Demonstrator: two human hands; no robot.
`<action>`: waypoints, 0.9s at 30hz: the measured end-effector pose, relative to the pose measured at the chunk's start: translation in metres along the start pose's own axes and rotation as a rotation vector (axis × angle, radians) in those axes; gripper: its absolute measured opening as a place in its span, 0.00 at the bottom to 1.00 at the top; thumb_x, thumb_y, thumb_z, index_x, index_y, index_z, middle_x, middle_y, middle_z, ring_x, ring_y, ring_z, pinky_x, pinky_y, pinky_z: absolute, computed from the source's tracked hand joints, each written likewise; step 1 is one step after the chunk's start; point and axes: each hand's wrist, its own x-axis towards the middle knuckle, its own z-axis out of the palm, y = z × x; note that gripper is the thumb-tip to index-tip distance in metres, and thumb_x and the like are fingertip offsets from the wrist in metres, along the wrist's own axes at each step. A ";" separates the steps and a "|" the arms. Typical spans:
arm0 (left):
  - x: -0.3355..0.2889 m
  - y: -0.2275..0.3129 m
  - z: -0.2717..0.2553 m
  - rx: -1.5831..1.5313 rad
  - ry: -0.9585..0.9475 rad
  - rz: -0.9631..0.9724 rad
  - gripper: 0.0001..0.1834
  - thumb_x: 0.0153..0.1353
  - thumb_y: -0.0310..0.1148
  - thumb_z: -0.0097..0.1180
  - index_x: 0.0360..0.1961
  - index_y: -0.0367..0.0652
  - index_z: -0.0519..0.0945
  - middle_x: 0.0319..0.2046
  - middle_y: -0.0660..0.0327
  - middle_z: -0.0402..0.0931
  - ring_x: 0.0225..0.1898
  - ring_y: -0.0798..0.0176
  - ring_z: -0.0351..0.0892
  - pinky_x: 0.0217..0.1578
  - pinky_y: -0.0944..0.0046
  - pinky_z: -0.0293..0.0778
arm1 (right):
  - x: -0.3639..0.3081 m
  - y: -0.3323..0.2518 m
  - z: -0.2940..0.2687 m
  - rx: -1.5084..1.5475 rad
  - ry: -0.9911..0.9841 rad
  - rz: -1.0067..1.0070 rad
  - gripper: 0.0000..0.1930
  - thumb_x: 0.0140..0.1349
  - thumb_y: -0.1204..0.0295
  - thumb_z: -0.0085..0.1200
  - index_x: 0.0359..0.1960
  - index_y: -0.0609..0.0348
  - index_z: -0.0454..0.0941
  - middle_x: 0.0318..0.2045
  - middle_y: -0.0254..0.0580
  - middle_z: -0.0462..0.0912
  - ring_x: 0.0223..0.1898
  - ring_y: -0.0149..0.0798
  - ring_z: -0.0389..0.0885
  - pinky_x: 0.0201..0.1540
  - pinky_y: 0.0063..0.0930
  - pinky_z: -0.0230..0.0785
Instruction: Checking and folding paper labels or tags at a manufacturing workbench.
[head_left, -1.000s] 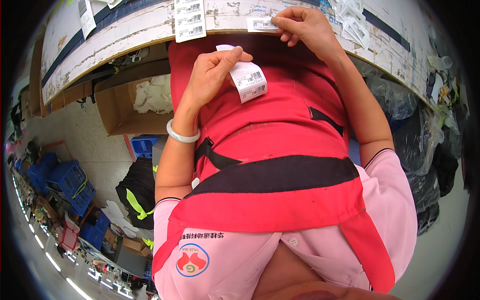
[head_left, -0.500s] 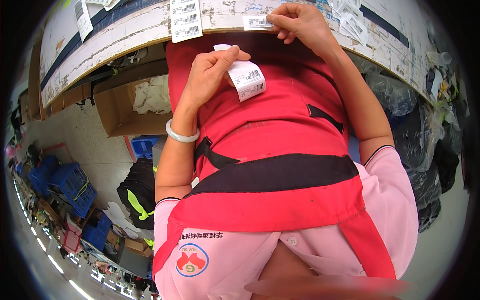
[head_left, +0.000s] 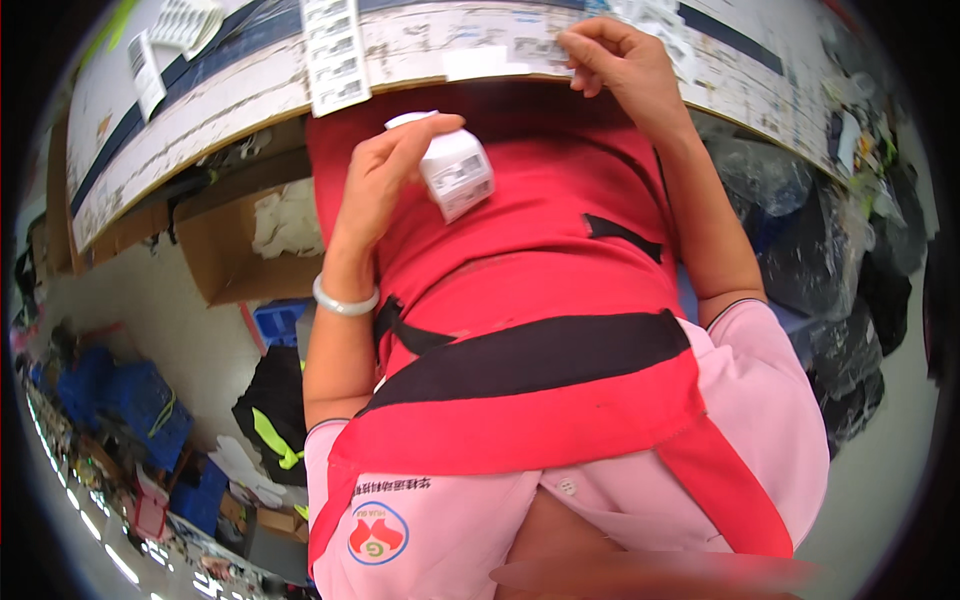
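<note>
My left hand [head_left: 385,165] holds a curled strip of white barcode labels [head_left: 460,182] between thumb and fingers, over the red apron [head_left: 520,200]. The strip's printed end hangs down toward me. My right hand [head_left: 625,68] is at the table edge, thumb and forefinger pinched at a small, blurred printed label [head_left: 538,46]. Just left of it, a blank white slip [head_left: 488,64] lies on the edge. Further left, a longer sheet of barcode labels [head_left: 336,60] lies on the table, its end near the front edge.
More label strips [head_left: 147,78] lie at the table's far left, and a pile of small labels [head_left: 655,25] is beyond my right hand. Under the table stands a cardboard box [head_left: 225,255] with pale scraps. Clear plastic bags [head_left: 800,230] hang at the right; blue crates [head_left: 150,400] stand lower left.
My right hand has shifted slightly right, with the printed label now at its fingertips and a blank white slip where the label lay. The view has drifted a little; my left hand still holds its strip.
</note>
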 end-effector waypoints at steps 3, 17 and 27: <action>-0.012 0.013 0.009 -0.078 -0.021 -0.026 0.17 0.62 0.26 0.56 0.52 0.36 0.78 0.43 0.61 0.79 0.40 0.72 0.76 0.41 0.73 0.72 | 0.005 0.027 -0.063 -0.012 0.160 -0.033 0.12 0.62 0.65 0.60 0.38 0.62 0.81 0.24 0.31 0.79 0.23 0.21 0.76 0.25 0.14 0.68; -0.010 0.014 0.017 -0.067 0.026 0.019 0.12 0.64 0.27 0.56 0.47 0.35 0.81 0.41 0.61 0.81 0.40 0.74 0.77 0.41 0.74 0.72 | -0.021 0.007 -0.030 -0.420 0.110 -0.104 0.13 0.61 0.64 0.58 0.35 0.64 0.81 0.25 0.31 0.80 0.26 0.27 0.76 0.30 0.23 0.69; -0.013 0.017 0.011 -0.041 -0.002 -0.060 0.16 0.59 0.26 0.61 0.48 0.31 0.79 0.37 0.58 0.81 0.36 0.70 0.79 0.38 0.71 0.76 | -0.039 -0.010 0.071 0.218 -0.442 0.235 0.09 0.63 0.68 0.57 0.33 0.63 0.80 0.24 0.35 0.79 0.24 0.24 0.76 0.27 0.16 0.71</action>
